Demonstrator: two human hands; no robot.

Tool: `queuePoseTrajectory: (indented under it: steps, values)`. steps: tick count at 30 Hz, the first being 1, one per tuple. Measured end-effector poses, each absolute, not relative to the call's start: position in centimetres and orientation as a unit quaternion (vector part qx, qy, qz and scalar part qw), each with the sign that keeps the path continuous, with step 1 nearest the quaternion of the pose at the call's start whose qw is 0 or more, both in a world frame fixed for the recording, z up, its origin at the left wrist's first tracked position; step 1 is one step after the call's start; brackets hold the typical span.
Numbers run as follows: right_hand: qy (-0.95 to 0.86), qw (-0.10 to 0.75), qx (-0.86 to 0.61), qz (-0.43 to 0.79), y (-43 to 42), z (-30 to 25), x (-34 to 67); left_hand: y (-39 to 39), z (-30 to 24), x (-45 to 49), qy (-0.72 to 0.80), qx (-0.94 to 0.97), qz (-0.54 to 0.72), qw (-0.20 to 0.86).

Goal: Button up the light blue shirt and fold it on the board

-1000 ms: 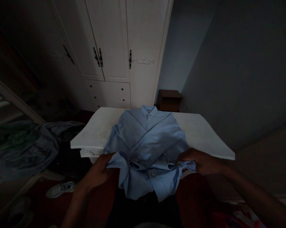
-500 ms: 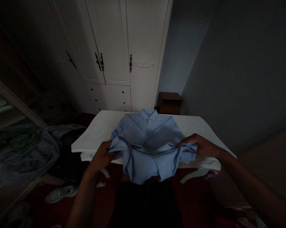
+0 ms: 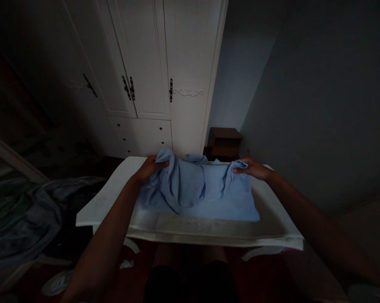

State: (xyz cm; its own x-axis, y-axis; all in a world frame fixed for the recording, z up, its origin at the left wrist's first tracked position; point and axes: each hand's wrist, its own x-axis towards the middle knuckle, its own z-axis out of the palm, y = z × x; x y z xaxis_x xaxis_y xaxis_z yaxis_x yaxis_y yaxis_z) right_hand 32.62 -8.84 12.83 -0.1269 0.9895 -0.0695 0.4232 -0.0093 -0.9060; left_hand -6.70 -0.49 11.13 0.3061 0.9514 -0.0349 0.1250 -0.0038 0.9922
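Note:
A light blue collared shirt (image 3: 190, 185) lies partly on a white table (image 3: 205, 229), its lower part lifted and folded over toward the far side. My left hand (image 3: 152, 167) is closed on the cloth at the left, thumb on top. At the right, my right hand (image 3: 250, 167) pinches a bunched edge of the same shirt. Only part of the collar shows behind the raised cloth. One flat layer of the shirt reaches close to the table's front edge.
Behind the table stands a white wardrobe (image 3: 148, 97) with dark handles. A small brown cabinet (image 3: 226, 141) sits by the grey wall (image 3: 319, 105). Piled clothes (image 3: 44, 210) lie at the left, and a shoe (image 3: 55, 283) is on the dark red floor.
Both hands have moved away from me, carrying the shirt's hanging lower part up over the table. The shirt now covers less of the table's far side, and the collar is mostly hidden.

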Motion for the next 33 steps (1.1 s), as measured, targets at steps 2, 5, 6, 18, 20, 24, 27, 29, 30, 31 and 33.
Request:
queuePoseTrajectory:
  steps: [2,5,6,18,20,24,27,29,30,31,33]
  values:
    - [-0.582,0.349,-0.556,0.48,-6.4,11.4,33.1,2.0,9.6,-5.9,0.454,0.581,0.358,0.573]
    - [-0.52,0.339,-0.543,0.565,-3.3,8.0,33.7,5.4,6.7,-5.0,0.54,0.575,0.285,0.544]
    - [-0.499,0.322,-0.547,0.59,-2.5,6.6,33.9,6.4,5.8,-4.9,0.567,0.573,0.264,0.53]
    - [-0.415,0.513,-0.552,0.51,-0.1,0.7,38.1,11.9,4.9,-7.0,0.477,0.544,0.37,0.583]
    - [-0.389,0.533,-0.578,0.48,0.4,0.5,38.5,12.2,4.7,-7.2,0.47,0.521,0.434,0.566]
    - [-0.335,0.496,-0.658,0.457,1.3,-0.7,39.3,12.3,2.8,-8.0,0.478,0.489,0.516,0.516]
    - [-0.33,0.467,-0.678,0.461,1.7,-1.1,39.8,12.4,1.4,-9.1,0.515,0.503,0.503,0.479]
    - [-0.345,0.46,-0.685,0.448,1.8,-0.7,40.0,12.7,1.1,-9.6,0.551,0.507,0.462,0.475]
    - [-0.363,0.452,-0.683,0.445,1.8,-0.3,40.0,12.9,1.1,-9.7,0.563,0.509,0.431,0.487]
    - [-0.387,0.439,-0.677,0.446,1.8,0.3,40.1,13.1,1.3,-9.7,0.57,0.514,0.398,0.503]
    - [-0.45,0.397,-0.659,0.453,1.8,1.5,40.0,13.6,2.0,-9.7,0.575,0.536,0.345,0.513]
